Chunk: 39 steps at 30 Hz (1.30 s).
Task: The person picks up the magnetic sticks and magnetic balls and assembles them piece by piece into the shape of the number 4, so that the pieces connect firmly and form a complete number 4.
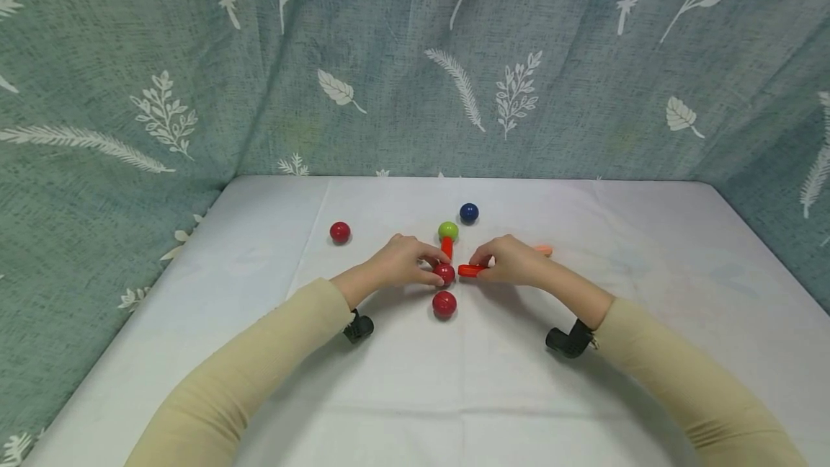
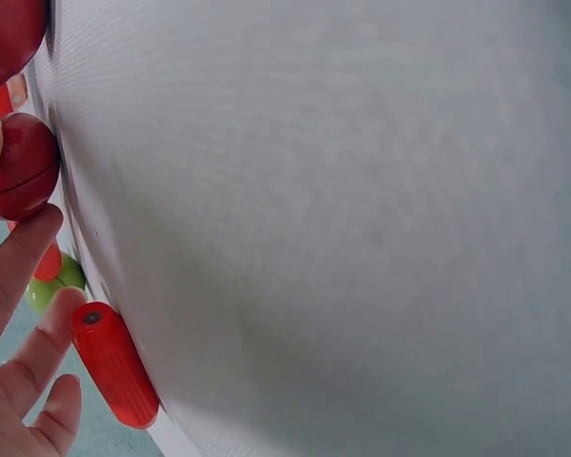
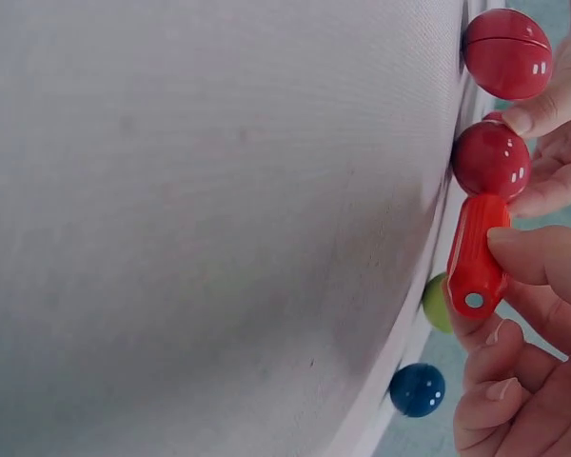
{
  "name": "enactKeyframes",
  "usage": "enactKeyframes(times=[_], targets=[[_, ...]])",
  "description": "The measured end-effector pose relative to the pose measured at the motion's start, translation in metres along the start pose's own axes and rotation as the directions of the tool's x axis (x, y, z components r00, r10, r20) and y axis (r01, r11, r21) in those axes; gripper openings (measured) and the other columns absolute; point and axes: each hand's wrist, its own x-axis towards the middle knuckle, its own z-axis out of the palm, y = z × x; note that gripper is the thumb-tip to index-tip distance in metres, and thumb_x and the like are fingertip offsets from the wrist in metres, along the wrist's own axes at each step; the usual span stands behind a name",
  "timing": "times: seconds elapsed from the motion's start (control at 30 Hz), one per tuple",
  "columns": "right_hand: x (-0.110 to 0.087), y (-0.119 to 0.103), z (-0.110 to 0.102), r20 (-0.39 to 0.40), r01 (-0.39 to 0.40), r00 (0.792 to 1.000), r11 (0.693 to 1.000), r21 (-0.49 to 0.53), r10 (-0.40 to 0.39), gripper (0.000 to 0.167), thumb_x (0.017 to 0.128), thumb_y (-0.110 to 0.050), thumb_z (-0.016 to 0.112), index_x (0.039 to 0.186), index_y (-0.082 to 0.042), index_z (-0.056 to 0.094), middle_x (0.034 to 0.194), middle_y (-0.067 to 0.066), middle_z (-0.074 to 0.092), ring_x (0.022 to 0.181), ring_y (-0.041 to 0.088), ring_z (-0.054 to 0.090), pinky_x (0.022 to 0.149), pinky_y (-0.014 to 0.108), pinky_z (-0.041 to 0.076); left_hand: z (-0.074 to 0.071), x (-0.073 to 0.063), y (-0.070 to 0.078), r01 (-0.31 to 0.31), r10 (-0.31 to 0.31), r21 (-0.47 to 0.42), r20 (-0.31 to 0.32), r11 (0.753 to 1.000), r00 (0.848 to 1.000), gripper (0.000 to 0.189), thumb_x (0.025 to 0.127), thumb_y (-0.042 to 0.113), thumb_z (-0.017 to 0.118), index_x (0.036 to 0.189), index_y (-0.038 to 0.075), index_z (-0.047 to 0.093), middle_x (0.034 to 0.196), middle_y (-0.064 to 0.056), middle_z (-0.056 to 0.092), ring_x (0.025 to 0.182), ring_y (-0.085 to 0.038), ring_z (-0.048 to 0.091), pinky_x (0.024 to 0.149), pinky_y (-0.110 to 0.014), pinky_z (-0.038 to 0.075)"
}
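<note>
My left hand [image 1: 408,261] pinches a glossy red ball [image 1: 444,274] with a seam between thumb and fingers, close over the white cloth. My right hand [image 1: 509,260] holds a short red ridged rod [image 3: 477,249] with a small hole in its end. The rod's other end meets the held ball in the right wrist view. A second red ball [image 1: 444,305] lies just nearer than the held one. Behind my left fingertips, another red rod [image 1: 447,247] points at a green ball [image 1: 448,230]. One more red rod [image 2: 116,369] lies beside my left fingers in the left wrist view.
A dark blue ball [image 1: 470,213] sits at the back beyond the green one. Farther left is another red ball [image 1: 340,232]. An orange piece [image 1: 543,250] shows partly behind my right hand. The patterned curtain [image 1: 389,63] stands at the table's back edge.
</note>
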Motion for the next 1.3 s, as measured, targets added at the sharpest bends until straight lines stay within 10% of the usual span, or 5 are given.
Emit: enactKeyframes(times=[1.3], targets=[[0.001, -0.001, 0.007, -0.003, 0.0, 1.0, 0.999, 0.038, 0.0, 0.017, 0.081, -0.006, 0.065, 0.097, -0.005, 0.07, 0.087, 0.003, 0.068, 0.077, 0.013, 0.054, 0.069, 0.023, 0.046, 0.0043, -0.0005, 0.0019, 0.057, -0.061, -0.076, -0.044, 0.995, 0.997, 0.032, 0.076, 0.029, 0.074, 0.107, 0.023, 0.068, 0.094, 0.008, 0.069, 0.092, -0.011, 0.055, 0.083, -0.033, 0.037]])
